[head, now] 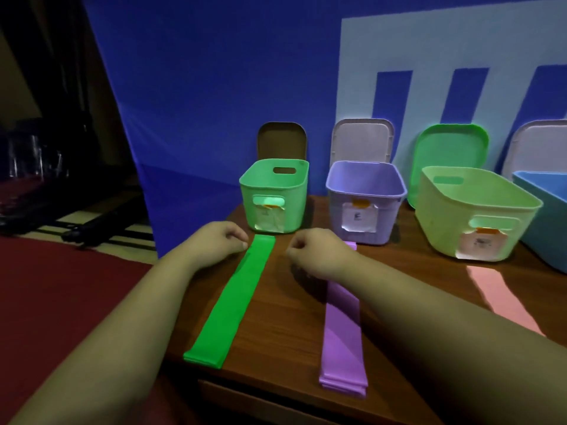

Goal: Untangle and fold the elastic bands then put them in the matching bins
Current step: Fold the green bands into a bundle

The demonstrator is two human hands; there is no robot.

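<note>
Your left hand (pixel 221 240) curled at the green band's (pixel 233 302) far corner, grip unclear; your right hand (pixel 316 253) was fisted, empty.

A wrinkled blue fabric backdrop (pixel 214 87) bearing pale blocky shapes (pixel 429 47) hangs behind the far edge of a dark brown wooden table (pixel 276 317). Left of the table lie a dull red carpeted floor (pixel 61 286) and a black-and-cream striped mat (pixel 92 220). The light is dim, and the far left is in shadow.
</note>
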